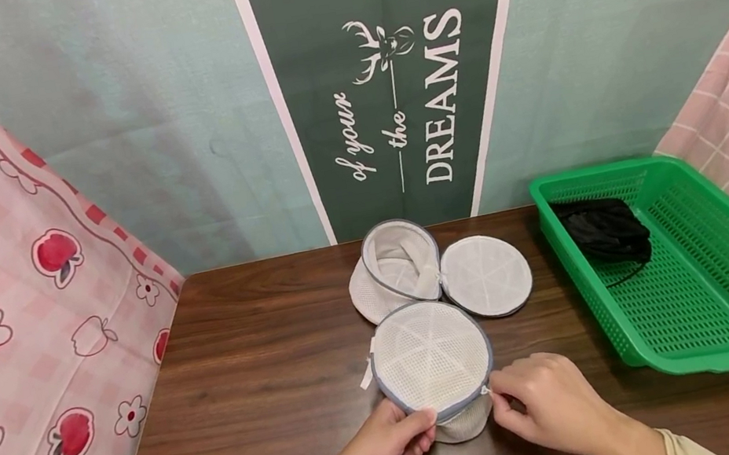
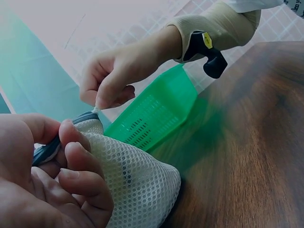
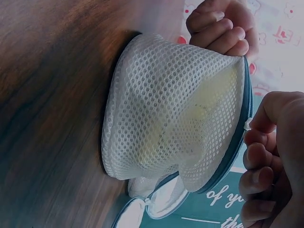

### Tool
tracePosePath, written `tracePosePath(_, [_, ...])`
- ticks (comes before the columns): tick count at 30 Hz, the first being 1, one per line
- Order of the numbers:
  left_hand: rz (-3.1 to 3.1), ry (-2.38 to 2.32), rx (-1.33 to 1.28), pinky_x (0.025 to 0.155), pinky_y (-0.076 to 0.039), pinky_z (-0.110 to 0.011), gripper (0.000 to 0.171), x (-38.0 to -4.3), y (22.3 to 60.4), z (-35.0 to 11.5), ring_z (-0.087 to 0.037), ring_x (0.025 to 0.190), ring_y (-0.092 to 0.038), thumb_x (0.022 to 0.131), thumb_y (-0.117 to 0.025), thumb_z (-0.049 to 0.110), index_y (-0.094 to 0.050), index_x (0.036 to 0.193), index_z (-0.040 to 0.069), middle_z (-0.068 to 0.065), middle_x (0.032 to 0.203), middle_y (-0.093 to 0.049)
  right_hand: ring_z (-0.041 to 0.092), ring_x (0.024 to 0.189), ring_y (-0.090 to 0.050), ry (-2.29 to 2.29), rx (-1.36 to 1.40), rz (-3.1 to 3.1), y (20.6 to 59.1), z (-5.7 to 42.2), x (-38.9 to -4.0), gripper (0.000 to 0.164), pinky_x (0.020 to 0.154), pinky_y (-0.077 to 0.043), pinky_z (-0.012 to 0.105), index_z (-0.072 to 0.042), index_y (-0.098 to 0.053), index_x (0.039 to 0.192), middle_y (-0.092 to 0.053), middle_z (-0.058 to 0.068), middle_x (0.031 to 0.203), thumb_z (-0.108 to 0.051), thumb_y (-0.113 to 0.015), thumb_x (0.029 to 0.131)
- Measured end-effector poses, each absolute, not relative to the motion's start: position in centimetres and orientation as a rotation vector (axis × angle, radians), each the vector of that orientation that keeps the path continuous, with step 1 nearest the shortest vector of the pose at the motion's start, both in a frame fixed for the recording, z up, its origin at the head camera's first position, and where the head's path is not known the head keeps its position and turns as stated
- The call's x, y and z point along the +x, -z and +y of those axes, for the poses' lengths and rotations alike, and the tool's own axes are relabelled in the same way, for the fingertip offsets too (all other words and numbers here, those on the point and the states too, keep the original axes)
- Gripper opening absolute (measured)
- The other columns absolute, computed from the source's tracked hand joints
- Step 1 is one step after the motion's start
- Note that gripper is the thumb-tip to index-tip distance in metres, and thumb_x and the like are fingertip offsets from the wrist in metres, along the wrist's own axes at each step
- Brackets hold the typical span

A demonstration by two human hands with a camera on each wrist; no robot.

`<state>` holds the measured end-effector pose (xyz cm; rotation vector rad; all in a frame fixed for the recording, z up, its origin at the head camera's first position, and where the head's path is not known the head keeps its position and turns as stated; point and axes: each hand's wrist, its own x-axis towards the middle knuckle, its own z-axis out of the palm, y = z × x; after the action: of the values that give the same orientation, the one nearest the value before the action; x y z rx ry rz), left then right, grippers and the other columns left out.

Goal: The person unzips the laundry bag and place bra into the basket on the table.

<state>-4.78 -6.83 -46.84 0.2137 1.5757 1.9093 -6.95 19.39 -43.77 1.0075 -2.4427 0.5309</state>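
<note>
A white mesh laundry bag (image 1: 432, 356) with a round lid and grey zip edge stands on the table near me. My left hand (image 1: 391, 440) grips its rim at the front left, thumb on top and fingers curled beneath. At the front right, my right hand (image 1: 549, 401) pinches the small white zip pull (image 3: 247, 124). Something pale yellowish shows faintly through the mesh in the right wrist view; its kind cannot be told. Just behind, a second mesh laundry bag (image 1: 381, 294) lies with its mouth open, its round lid (image 1: 487, 276) folded out to the right.
A green plastic basket (image 1: 604, 317) stands on the right, with a crumpled black fabric item (image 1: 604, 229) in its far left corner. The brown wooden table (image 1: 240, 390) ends at a curtain wall behind. Pink printed cloth (image 1: 19, 354) hangs on the left.
</note>
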Motion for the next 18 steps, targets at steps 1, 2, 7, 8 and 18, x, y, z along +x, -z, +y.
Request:
tracePosePath(1, [1.574,-1.909,0.213,0.050,-0.034,-0.012,0.046,-4.80,46.87,-6.80,0.003,0.055,-0.043,0.099,-0.055,0.014,-0.043,0.091,-0.030,0.010,0.063,-0.052,-0.002,0.052,-0.024,-0.527,1.002,-2.448,43.76,19.43,-6.98,0.023,0.050,-0.023,0.016,-0.026,-0.042,0.061,-0.027,-0.019,0.058,-0.019,-0.061,0.073])
tracePosePath(2, [1.572,-1.909,0.214,0.050,-0.034,-0.012,0.046,-4.82,46.89,-6.79,0.003,0.055,-0.043,0.099,-0.055,0.014,-0.043,0.091,-0.030,0.010,0.063,-0.052,-0.002,0.052,-0.024,-0.523,0.994,-2.449,43.77,19.48,-7.01,0.024,0.050,-0.023,0.016,-0.025,-0.042,0.061,-0.027,-0.019,0.058,-0.019,-0.061,0.073])
tracePosePath(7, [1.563,-1.912,0.214,0.049,-0.033,-0.013,0.044,-4.86,47.02,-6.77,0.002,0.055,-0.042,0.099,-0.055,0.014,-0.044,0.085,-0.026,0.010,0.063,-0.052,-0.002,0.052,-0.025,-0.512,0.962,-2.445,43.81,19.62,-7.17,0.024,0.049,-0.024,0.018,-0.024,-0.041,0.060,-0.024,-0.019,0.058,-0.019,-0.060,0.073])
tracePosePath(8, [1.563,-1.912,0.210,0.049,-0.033,-0.013,0.041,-4.87,47.04,-6.77,0.002,0.055,-0.042,0.099,-0.055,0.014,-0.046,0.081,-0.023,0.010,0.063,-0.052,-0.002,0.052,-0.025,-0.509,0.958,-2.444,43.81,19.63,-7.20,0.024,0.049,-0.024,0.018,-0.024,-0.041,0.059,-0.024,-0.019,0.058,-0.019,-0.060,0.073])
tracePosePath(18, [1.571,-1.913,0.184,0.049,-0.033,-0.012,0.023,-4.88,47.04,-6.80,0.002,0.055,-0.042,0.098,-0.056,0.012,-0.056,0.076,0.006,0.009,0.064,-0.052,0.000,0.052,-0.024,-0.490,0.901,-2.437,43.81,19.91,-7.57,0.024,0.047,-0.024,0.020,-0.024,-0.039,0.059,-0.023,-0.018,0.059,-0.020,-0.056,0.074])
